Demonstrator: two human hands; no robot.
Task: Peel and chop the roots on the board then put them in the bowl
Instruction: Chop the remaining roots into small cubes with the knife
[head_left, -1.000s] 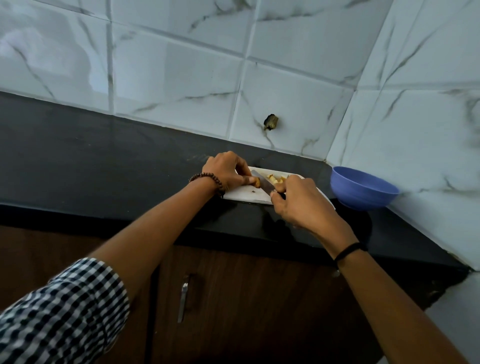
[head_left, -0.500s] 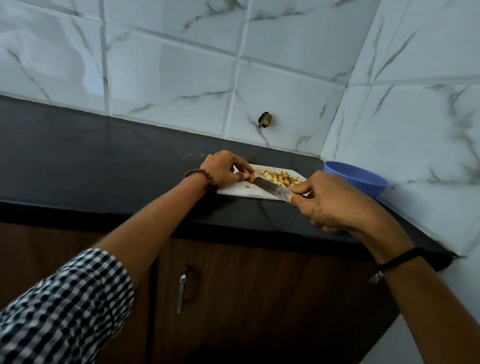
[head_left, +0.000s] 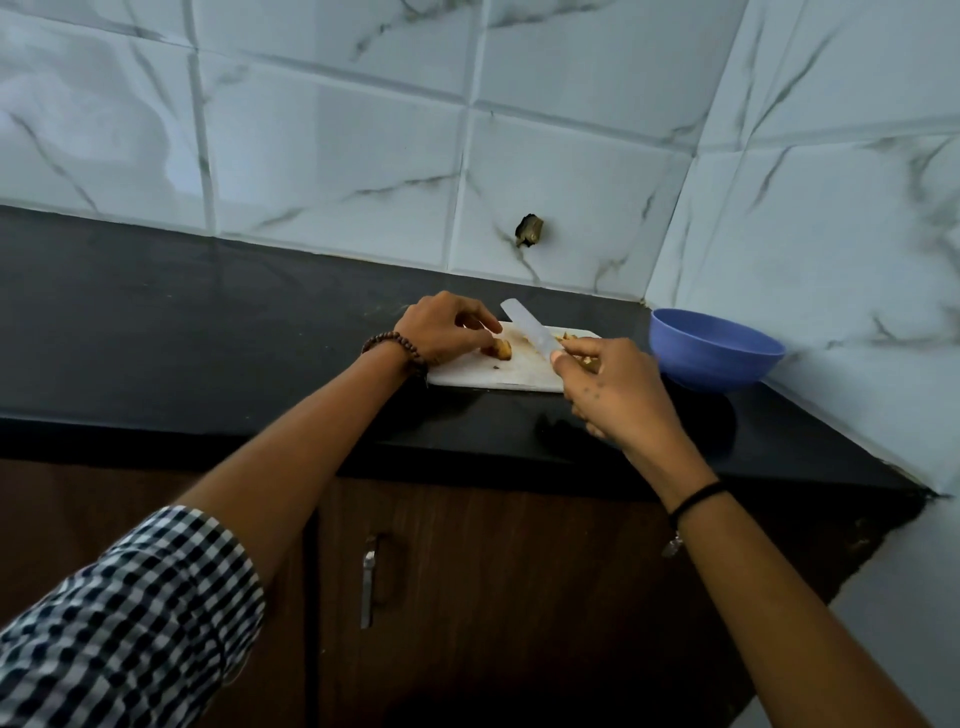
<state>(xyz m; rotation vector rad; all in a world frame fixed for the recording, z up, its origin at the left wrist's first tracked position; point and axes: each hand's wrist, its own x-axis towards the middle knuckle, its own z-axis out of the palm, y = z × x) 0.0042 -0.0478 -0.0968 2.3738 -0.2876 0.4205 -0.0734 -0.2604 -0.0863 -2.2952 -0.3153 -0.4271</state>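
Observation:
A white cutting board (head_left: 488, 375) lies on the black counter. My left hand (head_left: 441, 328) pinches a brown root piece (head_left: 501, 348) against the board's left part. My right hand (head_left: 610, 387) grips a knife (head_left: 525, 331) by its handle; the blade is lifted, tip pointing up and left above the root. Small yellow chopped bits (head_left: 566, 338) lie on the board's right part, mostly hidden behind my right hand. A blue bowl (head_left: 714, 349) stands to the right of the board, in the counter's corner; its inside is not visible.
The black counter (head_left: 182, 322) stretches far to the left. Marble-look tiled walls meet in a corner behind the bowl, with a small dark hole (head_left: 529, 229) in the back wall. Below the counter edge is a wooden cabinet with a metal handle (head_left: 369, 584).
The knife blade has lifted off the board and now points up over the root. My right hand moved back in front of the chopped bits. My left hand stays on the root.

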